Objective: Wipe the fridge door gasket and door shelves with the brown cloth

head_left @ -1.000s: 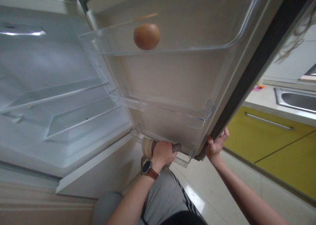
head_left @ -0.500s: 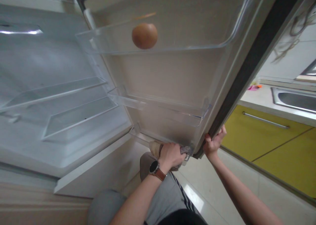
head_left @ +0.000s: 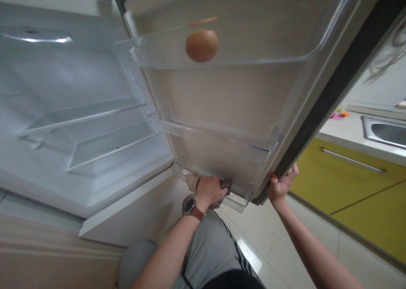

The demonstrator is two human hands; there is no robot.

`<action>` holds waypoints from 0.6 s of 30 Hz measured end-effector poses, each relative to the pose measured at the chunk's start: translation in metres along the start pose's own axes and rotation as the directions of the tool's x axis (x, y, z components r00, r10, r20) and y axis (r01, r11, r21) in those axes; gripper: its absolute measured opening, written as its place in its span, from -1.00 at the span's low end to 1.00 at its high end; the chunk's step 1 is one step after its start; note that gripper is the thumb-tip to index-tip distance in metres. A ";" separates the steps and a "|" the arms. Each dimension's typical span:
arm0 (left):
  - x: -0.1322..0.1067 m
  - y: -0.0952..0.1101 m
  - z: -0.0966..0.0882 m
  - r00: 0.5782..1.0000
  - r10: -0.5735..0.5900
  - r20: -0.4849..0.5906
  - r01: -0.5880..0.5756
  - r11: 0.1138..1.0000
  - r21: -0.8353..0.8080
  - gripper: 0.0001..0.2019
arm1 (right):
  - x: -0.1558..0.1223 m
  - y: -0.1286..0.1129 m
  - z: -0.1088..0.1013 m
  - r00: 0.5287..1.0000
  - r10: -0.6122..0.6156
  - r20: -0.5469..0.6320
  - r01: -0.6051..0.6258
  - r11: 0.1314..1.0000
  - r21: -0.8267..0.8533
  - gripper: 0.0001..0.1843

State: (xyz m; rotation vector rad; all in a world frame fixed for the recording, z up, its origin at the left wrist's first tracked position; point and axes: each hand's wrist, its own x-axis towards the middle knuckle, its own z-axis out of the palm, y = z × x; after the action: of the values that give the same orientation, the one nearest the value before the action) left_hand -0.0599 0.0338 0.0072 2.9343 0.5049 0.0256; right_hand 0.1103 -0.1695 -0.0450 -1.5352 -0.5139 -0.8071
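My left hand, with a watch on the wrist, is closed on a brown and beige cloth. It presses the cloth to the bottom door bin of the open fridge door. My right hand grips the lower outer edge of that door, thumb on the inner side and fingers around the outside. Higher up, a brown egg sits in the clear upper door bin. A clear middle bin lies between the two.
On the left, the fridge interior holds glass shelves. To the right are yellow cabinets with a bar handle, a counter and a metal sink. My knees are below the door, above a tiled floor.
My left hand has slid the cloth leftward along the bottom bin, away from its right corner. My right hand keeps hold of the door edge. The view has shifted slightly left.
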 end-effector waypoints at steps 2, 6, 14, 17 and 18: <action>0.001 0.001 0.001 1.000 0.005 -0.010 -0.005 1.000 -0.004 -0.63 | 0.001 0.004 -0.001 1.000 0.002 -0.004 -0.002 1.000 -0.011 0.08; 0.004 0.005 0.002 0.999 -0.009 -0.031 0.009 1.000 -0.015 -0.61 | 0.011 0.010 -0.005 0.996 0.006 0.089 -0.002 0.999 -0.052 0.09; 0.016 0.014 0.007 0.998 -0.006 -0.062 0.004 1.000 -0.025 -0.59 | 0.039 -0.116 -0.054 0.917 -0.398 0.000 0.396 0.914 0.091 -0.81; 0.019 0.015 0.007 0.998 -0.017 -0.066 0.015 1.000 -0.023 -0.58 | 0.014 -0.182 -0.098 0.685 -0.512 0.517 0.404 0.859 0.315 -0.90; 0.020 0.016 0.007 0.998 -0.019 -0.065 0.018 1.000 -0.022 -0.58 | 0.004 -0.197 -0.111 0.664 -0.504 0.552 0.373 0.863 0.339 -0.88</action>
State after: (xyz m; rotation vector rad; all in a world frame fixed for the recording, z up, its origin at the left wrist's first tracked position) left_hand -0.0354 0.0248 0.0025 2.9154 0.5376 0.1247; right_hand -0.0527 -0.2522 0.0888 -1.4860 -1.4789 -0.5517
